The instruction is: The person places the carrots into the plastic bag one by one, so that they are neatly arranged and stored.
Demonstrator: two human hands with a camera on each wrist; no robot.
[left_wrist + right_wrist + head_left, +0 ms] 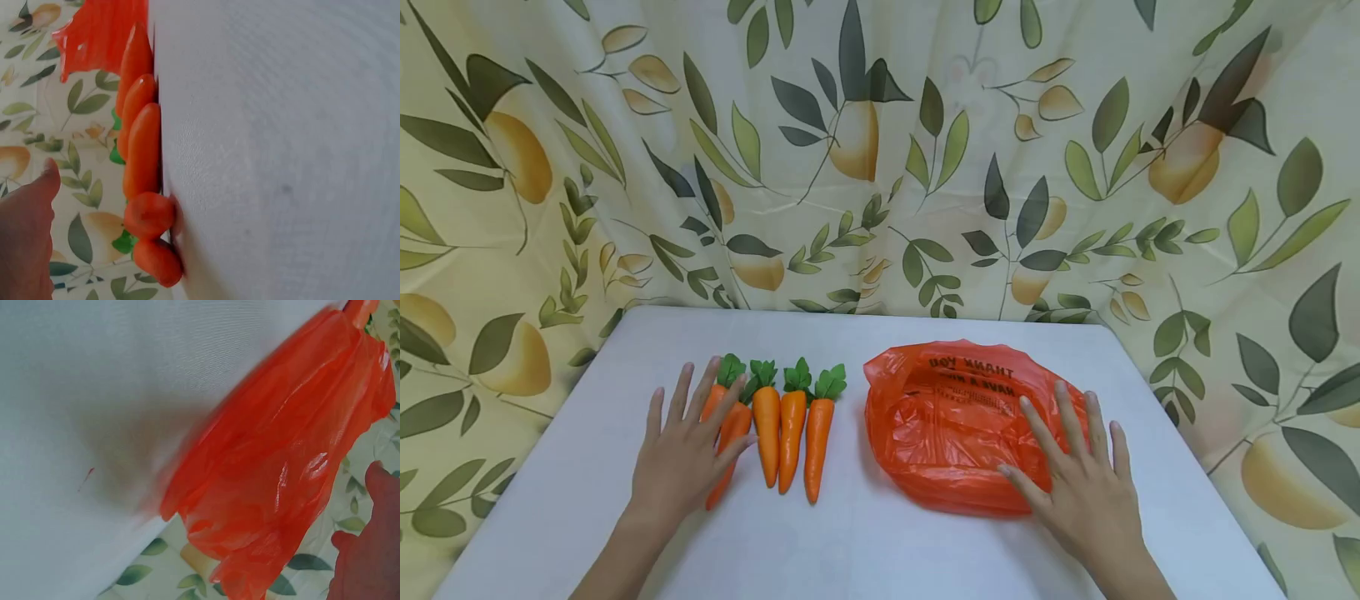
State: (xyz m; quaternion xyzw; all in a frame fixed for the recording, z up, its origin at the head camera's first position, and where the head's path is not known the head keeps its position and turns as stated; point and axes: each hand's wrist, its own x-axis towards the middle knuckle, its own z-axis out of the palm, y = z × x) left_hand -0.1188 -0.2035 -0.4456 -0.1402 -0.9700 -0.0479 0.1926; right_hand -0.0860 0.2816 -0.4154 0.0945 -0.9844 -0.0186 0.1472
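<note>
The left hand (681,458), fingers spread and holding nothing, sits over the two leftmost of five glossy orange carrots with green leafy tops (790,437) on the left of the white table (850,562), so I'd guess a sloppy sweep there sends them rolling, and the crumpled red plastic bag (940,479) to the right could slump if the right hand (1086,500), also spread and empty, snags its floppy rim. Fingers partly cover those two carrots, the bag's right side hides behind the right hand, and its dark lettering's tough to read.

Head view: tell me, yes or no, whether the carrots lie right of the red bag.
No, the carrots lie on the table left of the red bag.
</note>
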